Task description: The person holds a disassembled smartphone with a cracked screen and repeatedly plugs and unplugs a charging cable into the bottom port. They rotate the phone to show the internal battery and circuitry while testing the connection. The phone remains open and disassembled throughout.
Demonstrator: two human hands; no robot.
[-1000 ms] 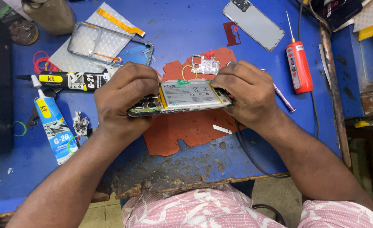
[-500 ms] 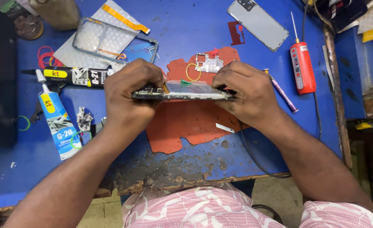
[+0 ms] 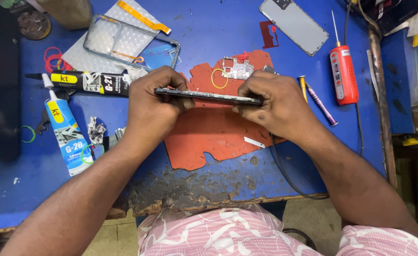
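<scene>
From the head camera, two hands grip one opened phone (image 3: 208, 96), turned edge-on just above the red mat (image 3: 209, 137) at the middle of the blue desk (image 3: 209, 28). The left hand (image 3: 153, 102) clamps its left end, the right hand (image 3: 271, 104) its right end, fingers curled tight around the frame. Two glue tubes lie at the left: one black (image 3: 83, 81), one white and blue (image 3: 66, 127). One clear phone case (image 3: 131, 41) rests behind them, one grey back cover (image 3: 293, 20) at the top, and one red tool (image 3: 343, 73) at the right.
</scene>
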